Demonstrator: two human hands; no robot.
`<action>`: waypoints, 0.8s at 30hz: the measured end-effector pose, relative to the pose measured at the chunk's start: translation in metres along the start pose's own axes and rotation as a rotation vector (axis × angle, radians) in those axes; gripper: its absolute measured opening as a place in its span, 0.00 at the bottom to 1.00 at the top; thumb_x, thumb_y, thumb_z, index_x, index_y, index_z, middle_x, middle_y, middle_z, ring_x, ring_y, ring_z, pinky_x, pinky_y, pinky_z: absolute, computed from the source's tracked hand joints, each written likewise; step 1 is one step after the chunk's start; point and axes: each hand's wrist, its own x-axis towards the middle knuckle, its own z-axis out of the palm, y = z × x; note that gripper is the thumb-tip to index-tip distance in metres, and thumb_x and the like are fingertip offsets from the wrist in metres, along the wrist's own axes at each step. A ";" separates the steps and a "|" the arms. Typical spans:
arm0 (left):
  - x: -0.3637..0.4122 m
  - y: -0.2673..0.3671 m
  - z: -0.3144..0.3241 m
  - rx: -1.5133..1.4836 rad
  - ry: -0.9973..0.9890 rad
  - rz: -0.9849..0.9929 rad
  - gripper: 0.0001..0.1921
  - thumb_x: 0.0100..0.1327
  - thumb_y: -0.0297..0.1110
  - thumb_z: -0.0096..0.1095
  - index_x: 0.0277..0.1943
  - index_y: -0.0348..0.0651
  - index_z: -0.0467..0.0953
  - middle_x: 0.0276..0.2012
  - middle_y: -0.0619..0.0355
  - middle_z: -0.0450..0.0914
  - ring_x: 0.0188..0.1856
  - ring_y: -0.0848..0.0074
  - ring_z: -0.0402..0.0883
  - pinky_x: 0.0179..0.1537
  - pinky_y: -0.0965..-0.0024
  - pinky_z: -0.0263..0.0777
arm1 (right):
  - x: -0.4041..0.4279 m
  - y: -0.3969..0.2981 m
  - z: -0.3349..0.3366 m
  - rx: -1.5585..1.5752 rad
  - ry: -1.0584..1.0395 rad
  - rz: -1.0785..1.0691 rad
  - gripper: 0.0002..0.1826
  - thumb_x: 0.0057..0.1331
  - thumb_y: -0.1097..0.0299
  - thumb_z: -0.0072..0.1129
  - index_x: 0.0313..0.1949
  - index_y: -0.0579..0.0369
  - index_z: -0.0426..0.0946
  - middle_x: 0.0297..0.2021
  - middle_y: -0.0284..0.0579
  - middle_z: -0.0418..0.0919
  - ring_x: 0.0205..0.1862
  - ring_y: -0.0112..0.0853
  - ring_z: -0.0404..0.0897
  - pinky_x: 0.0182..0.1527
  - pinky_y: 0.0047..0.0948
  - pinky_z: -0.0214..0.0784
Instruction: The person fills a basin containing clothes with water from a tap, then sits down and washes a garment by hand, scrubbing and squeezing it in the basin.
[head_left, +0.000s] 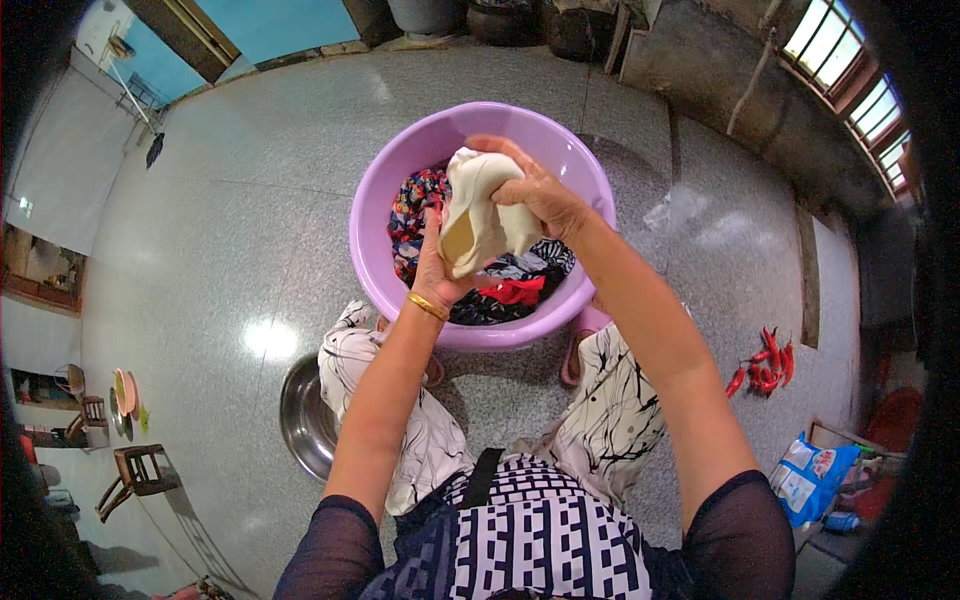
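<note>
A bunched white cloth (484, 210) is held between my two hands above a purple plastic basin (364, 232). My left hand (442, 274), with a gold bangle at its wrist, grips the cloth's lower left side. From the upper right, my right hand (536, 191) has its thumb and fingers closed on the cloth's top. Beneath my hands, the basin holds dark floral fabric (412, 206), a red cloth (517, 290) and black-and-white striped fabric (555, 256). Part of this laundry is hidden by the white cloth and my hands.
A stainless steel bowl (304, 420) stands on the floor by my left leg. Red chili peppers (766, 367) lie at the right, above a blue-and-white bag (810, 480). A small wooden stool (139, 471) is at the lower left. Large pots (501, 22) line the far wall.
</note>
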 end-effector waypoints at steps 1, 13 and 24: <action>0.004 0.000 0.000 -0.001 -0.003 -0.002 0.41 0.52 0.72 0.38 0.59 0.48 0.59 0.55 0.50 0.65 0.51 0.53 0.68 0.51 0.31 0.48 | -0.001 -0.001 0.000 0.014 -0.076 0.057 0.31 0.41 0.81 0.46 0.51 0.52 0.66 0.40 0.42 0.72 0.40 0.30 0.73 0.45 0.28 0.69; 0.011 0.012 0.000 -0.307 -0.378 0.304 0.35 0.57 0.59 0.48 0.59 0.39 0.58 0.55 0.49 0.66 0.55 0.61 0.67 0.56 0.59 0.61 | 0.007 0.017 -0.008 -0.130 -0.116 0.172 0.21 0.38 0.73 0.49 0.37 0.56 0.73 0.29 0.41 0.75 0.32 0.29 0.75 0.38 0.28 0.70; 0.016 0.003 -0.001 -0.048 -0.271 0.334 0.20 0.65 0.48 0.41 0.48 0.41 0.69 0.45 0.55 0.74 0.47 0.69 0.73 0.50 0.66 0.67 | -0.004 0.080 0.057 -1.456 0.014 -0.654 0.08 0.46 0.61 0.55 0.23 0.50 0.73 0.20 0.43 0.75 0.23 0.39 0.77 0.25 0.36 0.69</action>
